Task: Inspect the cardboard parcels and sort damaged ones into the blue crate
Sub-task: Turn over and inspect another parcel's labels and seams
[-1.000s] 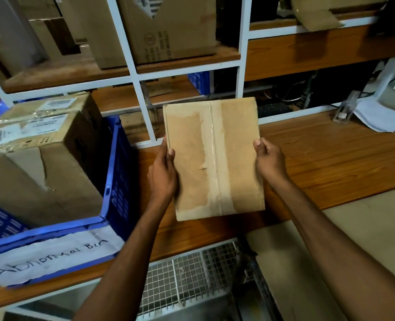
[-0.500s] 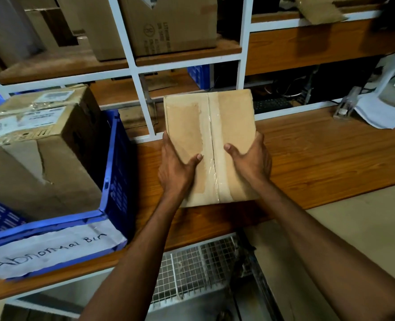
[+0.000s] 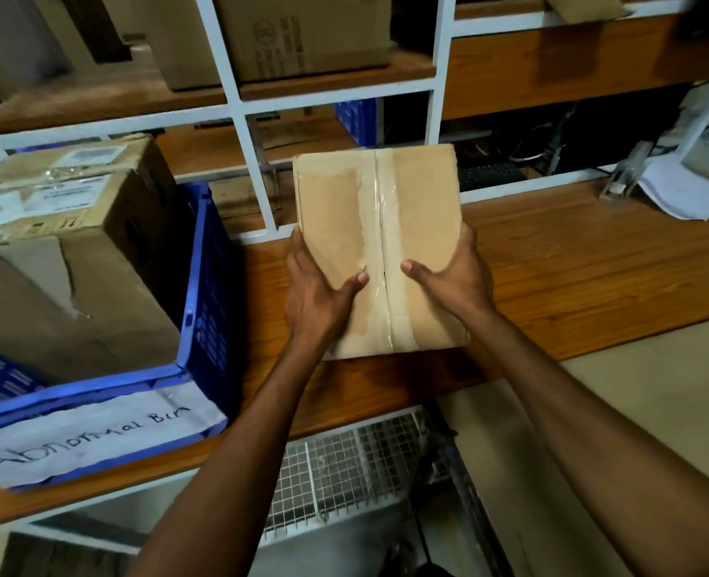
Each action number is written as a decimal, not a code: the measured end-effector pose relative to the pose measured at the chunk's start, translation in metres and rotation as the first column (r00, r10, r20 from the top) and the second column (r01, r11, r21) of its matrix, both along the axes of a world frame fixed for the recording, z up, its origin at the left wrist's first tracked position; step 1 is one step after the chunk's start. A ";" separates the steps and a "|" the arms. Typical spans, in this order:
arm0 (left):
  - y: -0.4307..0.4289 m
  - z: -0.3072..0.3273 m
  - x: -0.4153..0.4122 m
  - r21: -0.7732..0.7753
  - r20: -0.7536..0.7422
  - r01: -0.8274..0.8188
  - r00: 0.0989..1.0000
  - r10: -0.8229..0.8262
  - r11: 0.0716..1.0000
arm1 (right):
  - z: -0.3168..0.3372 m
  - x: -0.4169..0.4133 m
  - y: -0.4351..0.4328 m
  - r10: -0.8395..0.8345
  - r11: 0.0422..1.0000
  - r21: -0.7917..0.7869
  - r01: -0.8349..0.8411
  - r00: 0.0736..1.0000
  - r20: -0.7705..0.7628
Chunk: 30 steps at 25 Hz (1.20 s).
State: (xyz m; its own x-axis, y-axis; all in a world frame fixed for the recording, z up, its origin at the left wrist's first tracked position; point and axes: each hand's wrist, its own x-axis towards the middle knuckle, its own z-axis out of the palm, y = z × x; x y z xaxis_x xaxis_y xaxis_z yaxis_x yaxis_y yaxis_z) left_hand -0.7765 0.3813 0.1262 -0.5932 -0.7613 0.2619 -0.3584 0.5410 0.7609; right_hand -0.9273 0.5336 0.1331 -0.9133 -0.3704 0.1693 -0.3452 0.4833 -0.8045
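Both hands, left hand (image 3: 315, 293) and right hand (image 3: 457, 281), grip the taped parcel (image 3: 411, 202) at its sides, thumbs flanking the seam for inspection.

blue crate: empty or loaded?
Loaded: a large cardboard box with a torn front sits inside the blue crate, rising above its rim.

Head view: worn on the person's head, facing forward and down
Nearness: close, parcel (image 3: 419, 210) held at centre
Frame edges: blue crate (image 3: 198, 293) at 9 o'clock, white rack (image 3: 236, 102) at 12, wooden shelf (image 3: 594, 264) at 3
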 end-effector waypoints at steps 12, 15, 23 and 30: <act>-0.013 -0.005 0.010 0.052 0.004 -0.014 1.000 0.014 0.999 | -0.005 -0.008 0.009 -0.049 0.981 -0.180 0.070 0.992 0.117; -0.010 -0.010 0.011 0.092 0.018 0.004 1.000 -0.005 0.996 | -0.007 -0.006 0.008 -0.038 0.995 -0.090 0.043 0.998 0.051; -0.010 -0.028 0.009 0.044 0.013 0.038 0.999 -0.039 0.998 | -0.018 0.009 0.006 0.062 0.995 0.075 -0.071 0.992 0.112; -0.003 -0.024 0.013 0.054 0.093 0.186 0.977 -0.190 0.981 | -0.023 0.014 0.020 0.136 0.971 0.184 -0.153 0.985 0.104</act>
State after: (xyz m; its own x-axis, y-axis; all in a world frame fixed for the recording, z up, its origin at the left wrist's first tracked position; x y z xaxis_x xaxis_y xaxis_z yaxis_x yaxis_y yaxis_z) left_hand -0.7639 0.3783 0.1025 -0.7479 -0.6431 0.1647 -0.3264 0.5723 0.7523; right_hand -0.9137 0.5533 0.1102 -0.8559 -0.5171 0.0019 -0.3528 0.5812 -0.7333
